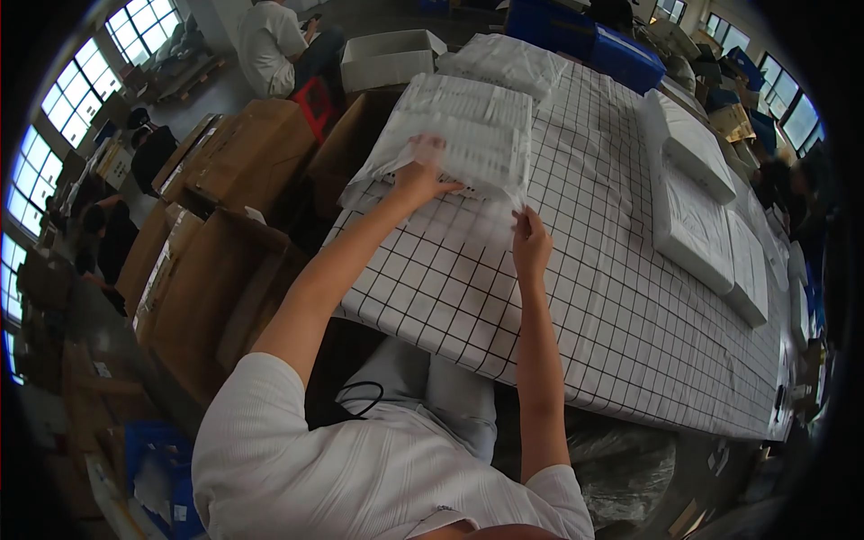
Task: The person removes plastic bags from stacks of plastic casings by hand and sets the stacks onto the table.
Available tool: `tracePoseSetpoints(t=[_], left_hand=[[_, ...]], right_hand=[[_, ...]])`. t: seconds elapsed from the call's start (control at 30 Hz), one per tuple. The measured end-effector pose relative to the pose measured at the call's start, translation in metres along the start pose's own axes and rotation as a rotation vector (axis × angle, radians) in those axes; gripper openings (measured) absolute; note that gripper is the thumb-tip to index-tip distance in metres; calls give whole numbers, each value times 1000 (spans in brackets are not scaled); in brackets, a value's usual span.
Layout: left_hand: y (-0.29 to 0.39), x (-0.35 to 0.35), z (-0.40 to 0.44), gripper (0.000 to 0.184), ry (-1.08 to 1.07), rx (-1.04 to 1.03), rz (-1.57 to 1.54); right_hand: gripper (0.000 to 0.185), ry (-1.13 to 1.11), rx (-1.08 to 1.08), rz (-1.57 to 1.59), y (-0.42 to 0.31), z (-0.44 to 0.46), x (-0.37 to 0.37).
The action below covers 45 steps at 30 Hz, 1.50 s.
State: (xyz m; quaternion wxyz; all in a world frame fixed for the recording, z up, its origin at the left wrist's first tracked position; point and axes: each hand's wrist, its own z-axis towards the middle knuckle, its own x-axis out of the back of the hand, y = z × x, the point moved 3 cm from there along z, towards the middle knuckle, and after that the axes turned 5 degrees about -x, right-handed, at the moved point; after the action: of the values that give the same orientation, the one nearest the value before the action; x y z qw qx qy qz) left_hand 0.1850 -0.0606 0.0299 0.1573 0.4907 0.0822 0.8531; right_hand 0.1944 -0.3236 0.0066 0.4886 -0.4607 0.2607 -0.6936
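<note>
Together, two hands [420,178] [533,241], one bag [481,135]

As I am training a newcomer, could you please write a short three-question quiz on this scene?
1. True or false: the left hand lies over a flat white plastic-wrapped package.
2. Which hand is at that package's near right corner?
3. What stands to the left of the white-clothed, black-gridded table?
A: green metal ladders
B: brown cardboard boxes
C: yellow wooden stools

Key: 1. True. 2. The right hand. 3. B.
</note>
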Motion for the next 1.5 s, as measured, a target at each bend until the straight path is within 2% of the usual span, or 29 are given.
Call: tracePoseSetpoints(t=[0.07,0.17,0.3,0.4,0.47,0.6,0.67,0.7,0.77,0.8,0.87,0.9,0.97,1.0,1.07,1.2,1.3,1.37,1.4,1.47,1.5], left_hand=[[2,-13,3,103,-154,-6,247],[-1,10,5,105,-207,93,200],[-16,11,-6,106,-151,58,263],[-21,15,3,109,-188,46,160],[-34,2,3,112,-113,7,223],[-41,2,4,112,-115,-31,262],[-32,8,1,105,-74,127,319],[-23,13,-1,105,-74,127,318],[3,24,-1,100,12,-206,194],[0,21,1,100,14,-212,192],[-1,10,0,101,-112,-447,338],[-5,8,2,101,-110,-449,336],[-17,1,9,101,-181,-257,353],[-14,0,9,101,-179,-261,352],[-5,0,0,103,19,-242,453],[18,21,-14,96,6,-239,401],[16,25,-43,88,10,-348,413],[-3,12,-77,73,5,-567,325],[-1,24,-85,73,-1,-571,318],[16,72,-90,62,223,-580,486],[20,90,-86,62,219,-580,480]], right_hand=[[23,-13,-31,55,1,0,1],[23,-11,-33,58,0,1,3],[21,-32,-35,43,1,2,1],[22,-6,-1,16,7,2,-1],[22,-13,-23,27,6,2,0],[22,-14,-14,8,6,2,1],[23,-36,-40,66,4,1,0],[23,-36,-41,66,4,0,0],[23,-18,-28,45,5,2,0],[23,-12,-28,44,6,2,0],[22,-11,-21,28,8,2,-1],[22,-8,-20,27,9,1,-1],[22,-17,-61,74,10,2,-1],[22,-13,-60,71,14,3,-2],[22,6,-7,28,20,3,-4],[21,-7,-86,25,15,3,2],[26,-60,-144,-53,0,1,13],[40,-121,-182,-144,-10,2,16],[40,-119,-192,-147,-15,1,17],[47,126,274,-309,-39,0,21],[47,124,268,-314,-40,3,21]])
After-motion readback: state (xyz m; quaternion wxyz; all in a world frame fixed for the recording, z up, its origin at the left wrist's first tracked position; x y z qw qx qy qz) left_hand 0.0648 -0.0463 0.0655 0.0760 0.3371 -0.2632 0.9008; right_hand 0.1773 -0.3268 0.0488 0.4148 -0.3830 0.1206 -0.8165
